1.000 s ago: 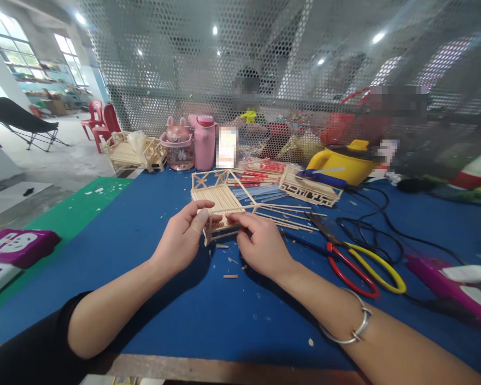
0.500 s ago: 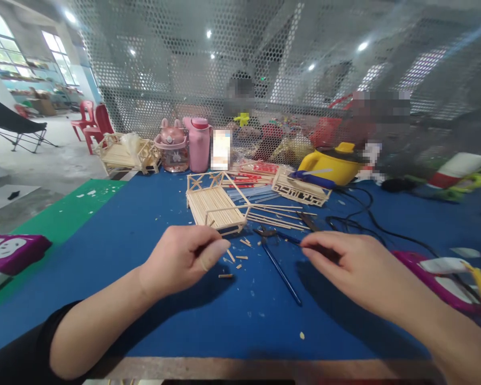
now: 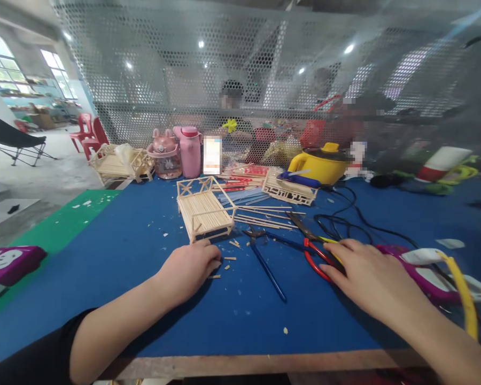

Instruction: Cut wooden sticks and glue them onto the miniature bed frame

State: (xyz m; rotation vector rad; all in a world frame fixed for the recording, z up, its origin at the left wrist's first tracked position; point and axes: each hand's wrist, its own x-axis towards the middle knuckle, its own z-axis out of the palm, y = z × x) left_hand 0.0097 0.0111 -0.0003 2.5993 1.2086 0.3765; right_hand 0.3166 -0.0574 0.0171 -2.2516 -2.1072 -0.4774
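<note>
My left hand (image 3: 192,266) lies low over the blue table mat, fingers curled and closed; whatever the tips hold, if anything, is hidden. Just beyond it stands a small bed-shaped model made of wooden sticks (image 3: 206,209). My right hand (image 3: 358,270) is closed at the handles of scissors (image 3: 313,262), fingers over the yellow part and thumb by the red loop. The scissors lie on the mat, blades pointing away. Between my hands, pliers with blue handles (image 3: 269,271) lie spread. Small wood offcuts (image 3: 230,259) are scattered beside my left hand.
Loose wooden sticks (image 3: 266,218) lie behind the pliers. A second stick model (image 3: 291,188), a yellow pot (image 3: 320,167), a pink bottle (image 3: 190,155) and a phone (image 3: 212,155) stand along the perforated screen. Black cable (image 3: 358,208) loops at right, near a purple-and-white object (image 3: 433,278).
My right hand has moved down onto the scissors' handles, which now show. My left hand has lowered to the mat, its fingers curled further. The view has shifted slightly.
</note>
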